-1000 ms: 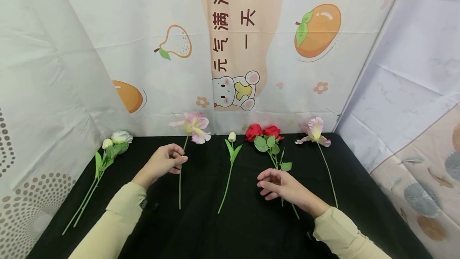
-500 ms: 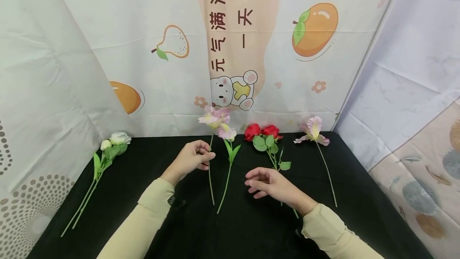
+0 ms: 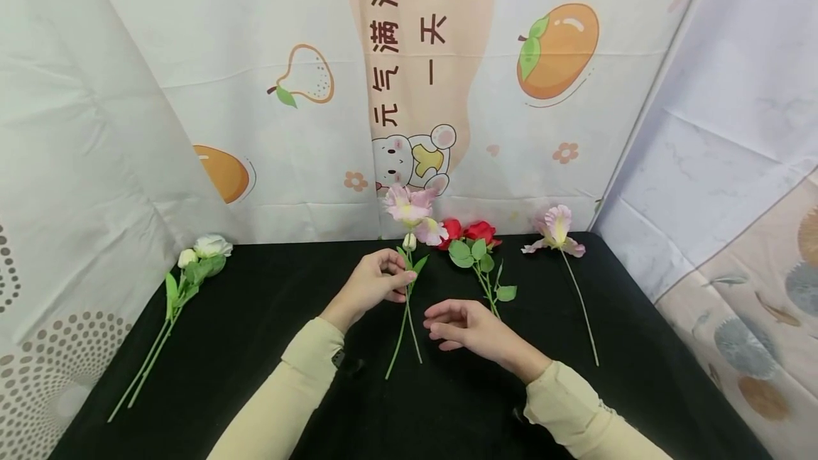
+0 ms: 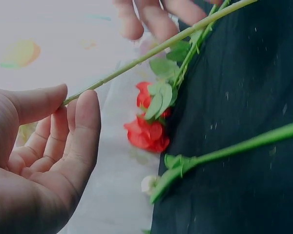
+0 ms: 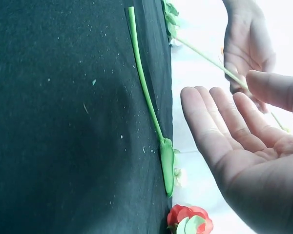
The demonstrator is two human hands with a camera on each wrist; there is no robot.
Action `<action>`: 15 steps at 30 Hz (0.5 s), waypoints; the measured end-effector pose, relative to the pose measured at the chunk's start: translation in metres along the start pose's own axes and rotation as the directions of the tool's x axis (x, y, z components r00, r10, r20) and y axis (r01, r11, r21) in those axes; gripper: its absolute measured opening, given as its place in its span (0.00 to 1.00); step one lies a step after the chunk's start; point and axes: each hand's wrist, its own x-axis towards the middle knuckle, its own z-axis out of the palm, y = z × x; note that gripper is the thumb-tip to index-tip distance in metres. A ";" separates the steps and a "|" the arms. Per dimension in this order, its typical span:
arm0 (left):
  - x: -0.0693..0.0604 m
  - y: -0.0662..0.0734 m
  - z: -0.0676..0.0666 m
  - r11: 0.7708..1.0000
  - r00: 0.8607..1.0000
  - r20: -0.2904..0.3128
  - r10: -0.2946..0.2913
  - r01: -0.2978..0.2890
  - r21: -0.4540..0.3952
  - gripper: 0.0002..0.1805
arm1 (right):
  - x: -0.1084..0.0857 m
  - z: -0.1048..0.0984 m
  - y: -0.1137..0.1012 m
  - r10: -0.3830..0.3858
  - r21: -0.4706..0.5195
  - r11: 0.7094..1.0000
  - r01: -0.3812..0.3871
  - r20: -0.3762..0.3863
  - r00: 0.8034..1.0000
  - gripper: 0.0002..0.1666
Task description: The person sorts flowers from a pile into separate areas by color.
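Note:
My left hand pinches the stem of a pink iris between thumb and fingertips. The left wrist view shows that iris stem running slantwise from the pinch. In the head view it crosses in front of a white tulip lying on the black cloth. To the right, my right hand hovers with loosely bent fingers, holding nothing, as its palm in the right wrist view also shows. Behind it lie red roses with green leaves; their lower stems are hidden by the hand.
Another pink iris lies at the right on the black cloth. A white rose and a white bud, with long stems, lie at the far left. A printed white curtain rises behind the table.
My left hand has carried the pink iris rightward, from left of the tulip to in front of it. My right hand has shifted slightly left, away from the rose stems.

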 end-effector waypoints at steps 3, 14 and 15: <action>0.002 0.000 0.008 1.000 1.000 0.007 0.006 -0.006 -0.008 0.16 | 0.001 0.002 0.001 -0.003 0.002 1.000 0.003 -0.002 1.000 0.25; 0.006 -0.001 0.029 0.999 0.999 -0.004 0.047 -0.047 -0.026 0.14 | -0.001 0.002 0.005 -0.003 0.020 1.000 0.004 -0.017 1.000 0.23; 0.006 -0.001 0.031 0.998 0.999 -0.008 0.049 -0.050 -0.030 0.14 | -0.002 0.001 0.005 -0.002 0.024 1.000 0.003 -0.026 1.000 0.23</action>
